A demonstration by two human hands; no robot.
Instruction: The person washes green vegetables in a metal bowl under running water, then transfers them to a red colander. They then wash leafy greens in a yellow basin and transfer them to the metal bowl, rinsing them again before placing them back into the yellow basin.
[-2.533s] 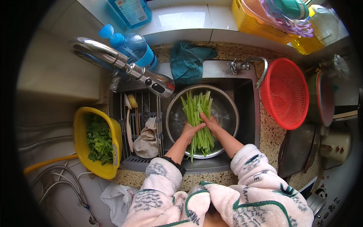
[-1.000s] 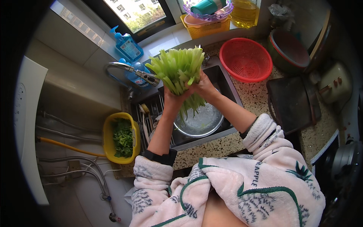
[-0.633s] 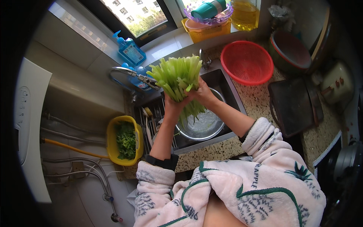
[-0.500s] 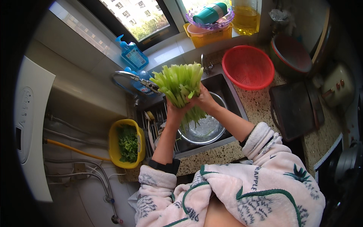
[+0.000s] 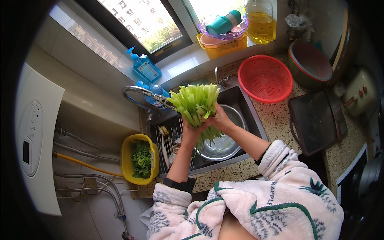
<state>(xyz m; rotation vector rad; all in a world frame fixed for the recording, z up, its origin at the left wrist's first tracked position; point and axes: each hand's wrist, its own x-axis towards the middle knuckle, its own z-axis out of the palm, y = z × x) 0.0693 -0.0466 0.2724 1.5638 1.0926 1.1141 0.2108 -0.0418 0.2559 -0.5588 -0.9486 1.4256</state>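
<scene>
A thick bunch of pale green celery stalks [image 5: 195, 100] is raised over the sink, cut ends upward and thinner ends hanging down. My left hand [image 5: 191, 131] grips it from the left, low on the bunch. From the right, my right hand [image 5: 221, 121] closes round the same stalks. Below them a round metal basin [image 5: 224, 150] stands in the dark sink [image 5: 250, 120], apparently with water in it. The chrome faucet [image 5: 136, 89] reaches in from the left, its spout end close to the celery.
A yellow basket [image 5: 155, 160] with leafy greens stands left of the sink. At the right are a red colander [image 5: 265, 79] and a dark chopping board [image 5: 314, 120]. Brushes [image 5: 164, 138] lie in the sink's left part. Blue soap bottles [image 5: 146, 69] are by the window.
Both hands and the celery have come down a little toward me, still over the basin. The whole view has shifted slightly. The water in the basin looks calmer.
</scene>
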